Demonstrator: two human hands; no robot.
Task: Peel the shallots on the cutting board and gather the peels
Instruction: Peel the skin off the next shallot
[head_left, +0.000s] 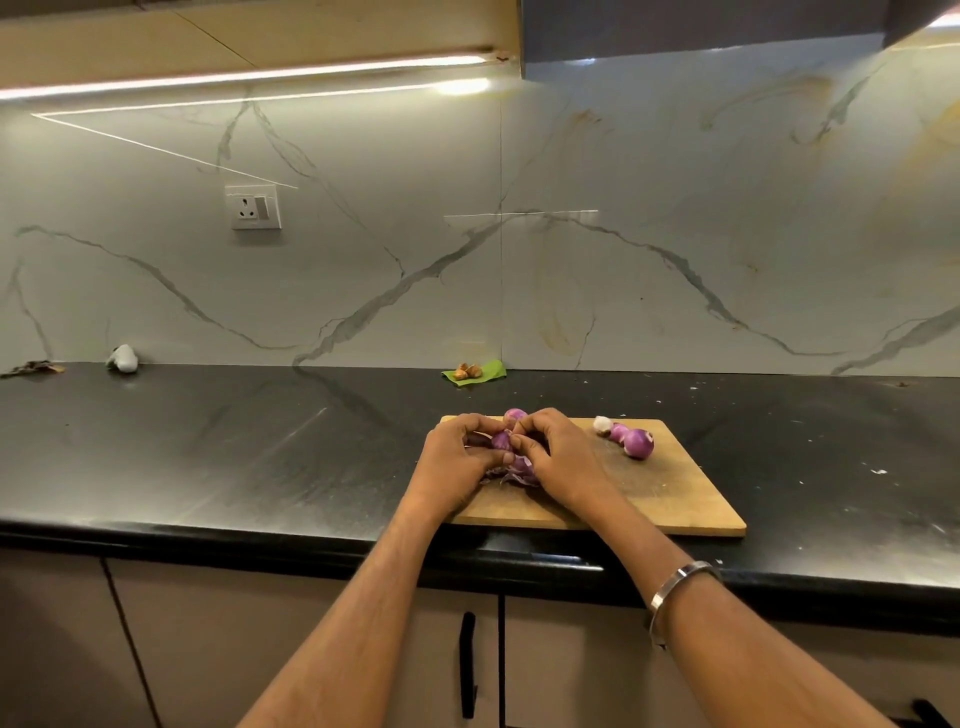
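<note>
A small purple shallot (502, 440) sat between the two hands over the left part of the wooden cutting board (670, 493), its skin glossy and its colour a dull violet. The left hand (457, 462) curled round it from the left, and the right hand (558, 460) met it from the right with thumb and fingertips pinching at its upper end, so both hands gripped the same shallot. So little of it showed between the fingers that its long axis and the way its tip pointed could not be told. Just below the hands a loose heap of purple peels (511, 474) lay on the board, partly covered by the right palm. A second shallot (515, 414) peeped out behind the knuckles at the board's far edge, only its top visible. Toward the board's far right corner lay a short row of three more: a pale whitish piece (603, 424), a small pink one (619, 432) touching it, and a rounder purple bulb (638, 443) nearest the camera, the row running diagonally from far left to near right. Whether these were fully peeled was hard to make out. The board rested on a black countertop (234, 457), its near edge just short of the counter's front. A metal bangle (675, 587) circled the right forearm.
</note>
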